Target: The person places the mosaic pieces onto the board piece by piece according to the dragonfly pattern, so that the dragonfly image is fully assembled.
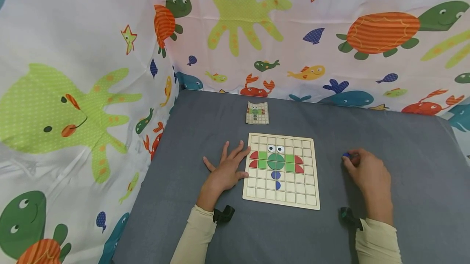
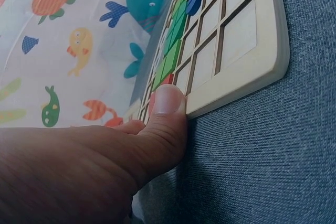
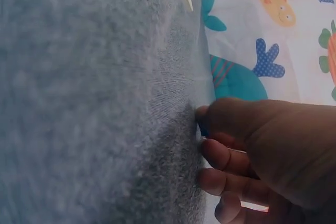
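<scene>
A square wooden grid board [image 1: 280, 198] lies on the grey cloth, with red, green and blue pieces and two eye pieces set in its cells. The blue pieces [image 1: 276, 175] run down below a green circle [image 1: 276, 161]. Spread out at the board's left edge, my left hand [image 1: 225, 172] touches it with thumb and fingertips; the thumb [image 2: 169, 100] presses the rim in the left wrist view. Off to the right of the board, my right hand [image 1: 369, 172] pinches a small blue piece [image 1: 346, 155] between thumb and fingers, close over the cloth. Fingers mostly cover that piece [image 3: 203, 128].
A small picture card [image 1: 257, 113] showing the same coloured pattern lies behind the board. Grey cloth [image 1: 205, 125] covers the table. Printed sea-animal curtains [image 1: 235, 72] hang along the back and left sides. Each wrist wears a dark strap with a camera [image 1: 224, 214].
</scene>
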Motion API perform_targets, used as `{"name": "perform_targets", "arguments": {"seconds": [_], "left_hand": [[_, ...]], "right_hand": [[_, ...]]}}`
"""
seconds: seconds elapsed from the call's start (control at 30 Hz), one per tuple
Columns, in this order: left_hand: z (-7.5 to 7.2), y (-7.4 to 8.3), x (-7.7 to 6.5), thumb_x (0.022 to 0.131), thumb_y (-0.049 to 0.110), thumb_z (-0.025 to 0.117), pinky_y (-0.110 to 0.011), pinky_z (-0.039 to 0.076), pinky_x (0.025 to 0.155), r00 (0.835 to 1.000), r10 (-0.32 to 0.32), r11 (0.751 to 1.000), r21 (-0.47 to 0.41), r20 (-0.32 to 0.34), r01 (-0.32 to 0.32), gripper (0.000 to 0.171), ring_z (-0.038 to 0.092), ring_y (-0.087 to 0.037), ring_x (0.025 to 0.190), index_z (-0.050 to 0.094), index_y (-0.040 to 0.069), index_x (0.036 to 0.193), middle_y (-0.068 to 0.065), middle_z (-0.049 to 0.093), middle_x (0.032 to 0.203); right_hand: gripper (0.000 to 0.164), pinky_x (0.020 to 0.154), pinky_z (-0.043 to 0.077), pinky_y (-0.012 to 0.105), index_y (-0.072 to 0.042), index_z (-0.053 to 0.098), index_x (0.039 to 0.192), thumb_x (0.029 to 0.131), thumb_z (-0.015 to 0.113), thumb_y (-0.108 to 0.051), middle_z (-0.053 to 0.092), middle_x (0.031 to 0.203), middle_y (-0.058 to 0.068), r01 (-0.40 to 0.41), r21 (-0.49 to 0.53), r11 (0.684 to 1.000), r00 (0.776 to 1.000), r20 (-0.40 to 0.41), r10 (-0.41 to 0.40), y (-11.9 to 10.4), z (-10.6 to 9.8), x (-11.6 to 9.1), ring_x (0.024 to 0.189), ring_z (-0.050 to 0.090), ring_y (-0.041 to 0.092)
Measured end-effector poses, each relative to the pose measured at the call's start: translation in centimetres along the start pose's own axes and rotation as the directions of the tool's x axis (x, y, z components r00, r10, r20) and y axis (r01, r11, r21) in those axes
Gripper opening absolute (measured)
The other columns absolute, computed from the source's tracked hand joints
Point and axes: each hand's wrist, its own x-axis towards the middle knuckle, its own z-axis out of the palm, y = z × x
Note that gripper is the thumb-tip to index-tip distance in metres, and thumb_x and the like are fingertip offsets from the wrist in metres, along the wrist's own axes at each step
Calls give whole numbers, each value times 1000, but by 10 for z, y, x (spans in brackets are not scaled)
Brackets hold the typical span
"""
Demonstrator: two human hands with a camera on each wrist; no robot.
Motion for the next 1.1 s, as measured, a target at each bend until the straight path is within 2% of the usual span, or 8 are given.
{"name": "perform_targets", "arguments": {"seconds": [0.2,0.3,0.5,0.67,0.8,0.9,1.1], "left_hand": [[1,-2,0,94,32,78,-88,-25,103,1000,5,1000,-12,0,-5,86,-10,-29,164,32,38,168,12,16,177],[1,-2,-1,94,32,78,-88,-26,103,1000,4,1000,-7,6,-4,87,-11,-29,164,32,39,168,12,15,177],[2,-3,0,94,33,77,-88,-25,103,1000,1,1000,-6,0,-1,87,-11,-29,164,32,39,168,12,15,177],[2,-3,2,94,35,75,-88,-25,103,1000,6,1000,1,1,-6,86,-12,-28,164,30,40,168,13,14,177],[1,-3,2,95,35,75,-87,-26,103,1000,3,1000,1,5,-3,86,-13,-28,164,30,41,168,13,13,177],[1,-3,2,95,35,75,-87,-26,103,1000,2,1000,-1,9,-2,87,-14,-27,164,29,41,168,14,13,177],[0,-4,1,95,35,75,-87,-27,103,1000,3,1000,0,10,-3,86,-14,-27,164,30,41,168,14,13,177]], "right_hand": [[43,53,46,36,2,68,120,96,72,-33,75,98,17,-27,8,1000,999,42,27,-3,2,3,74,65,28],[44,55,45,34,2,69,120,96,73,-35,73,94,15,2,32,999,999,36,-3,-11,5,0,73,62,26],[38,55,39,31,-3,69,120,95,76,-31,60,83,5,164,107,981,986,-13,-163,-49,10,-17,68,52,20],[27,52,31,27,-8,69,114,94,79,-23,53,80,-2,337,156,928,941,-35,-336,-83,16,-32,63,44,13],[24,51,33,25,-11,72,112,92,80,-20,54,77,-6,433,209,877,897,-2,-442,-107,24,-42,62,44,10],[22,51,35,24,-15,72,112,92,79,-22,53,75,-10,467,234,853,871,44,-489,-123,33,-51,60,43,7],[21,50,37,22,-20,73,110,92,82,-26,51,74,-14,495,238,836,844,95,-527,-142,55,-67,57,42,0]]}}
